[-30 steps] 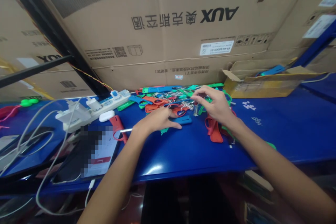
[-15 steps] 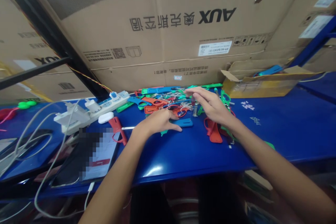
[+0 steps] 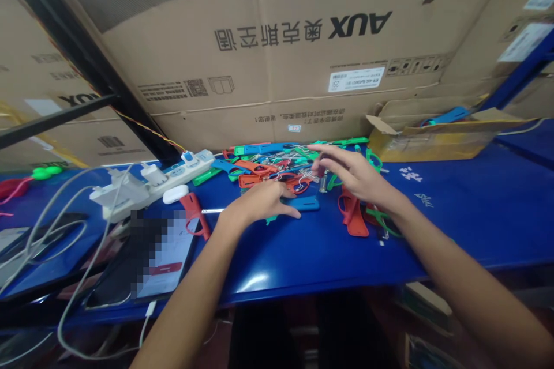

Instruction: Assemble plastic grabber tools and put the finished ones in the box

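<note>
Head view: left hand [image 3: 262, 199] clasps a flat blue plastic piece [image 3: 308, 203], best pressed steady beside right hand [image 3: 358, 177], whose grip on a dark-red handle [image 3: 321, 171] is unclear.

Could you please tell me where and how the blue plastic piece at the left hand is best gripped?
Probably pinch the blue plastic piece across its right end, coming from the right: that narrow end sticks out past the left hand.

The blue piece [image 3: 308, 203] looks like smooth plastic, the tabletop [image 3: 277, 259] glossy and smooth, the large carton [image 3: 281, 81] matt cardboard, the small box [image 3: 383, 125] cardboard under shiny tape [image 3: 433, 150]
</note>
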The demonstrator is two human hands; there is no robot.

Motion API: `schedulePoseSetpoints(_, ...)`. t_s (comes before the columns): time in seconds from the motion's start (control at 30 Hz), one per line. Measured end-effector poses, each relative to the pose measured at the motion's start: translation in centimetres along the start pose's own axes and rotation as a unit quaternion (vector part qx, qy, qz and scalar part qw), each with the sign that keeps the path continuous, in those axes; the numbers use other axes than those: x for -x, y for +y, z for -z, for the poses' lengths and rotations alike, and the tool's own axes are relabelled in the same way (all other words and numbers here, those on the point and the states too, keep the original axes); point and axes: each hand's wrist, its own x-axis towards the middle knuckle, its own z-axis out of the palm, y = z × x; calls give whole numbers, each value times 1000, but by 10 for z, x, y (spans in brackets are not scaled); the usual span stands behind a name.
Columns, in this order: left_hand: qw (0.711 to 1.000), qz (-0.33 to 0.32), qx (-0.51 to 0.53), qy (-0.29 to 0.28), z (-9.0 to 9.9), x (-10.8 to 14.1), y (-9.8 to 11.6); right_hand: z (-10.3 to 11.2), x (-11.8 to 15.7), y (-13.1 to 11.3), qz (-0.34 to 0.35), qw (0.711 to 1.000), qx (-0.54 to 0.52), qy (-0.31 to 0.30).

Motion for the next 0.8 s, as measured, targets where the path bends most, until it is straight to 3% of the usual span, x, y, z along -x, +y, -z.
schedulePoseSetpoints(0.13,1000,-7,-18,11,1,0,2,3,0,3,18,997,58,57)
schedulePoseSetpoints(0.33,1000,6,-16,21,0,1,2,5,1,1,-9,999,-40,7)
schedulePoseSetpoints(0.47,1000,8,-13,21,0,0,1,4,0,2,3,998,1,66)
schedulePoseSetpoints(0.57,1000,-7,-7,23,0,-1,-1,2,0,4,18,998,23,48)
schedulePoseSetpoints(0.67,1000,-11,2,21,-1,-1,-3,0,0,5,4,999,-42,13)
schedulePoseSetpoints(0.8,1000,-11,3,23,-2,-1,-4,-2,0,9,13,997,-25,67)
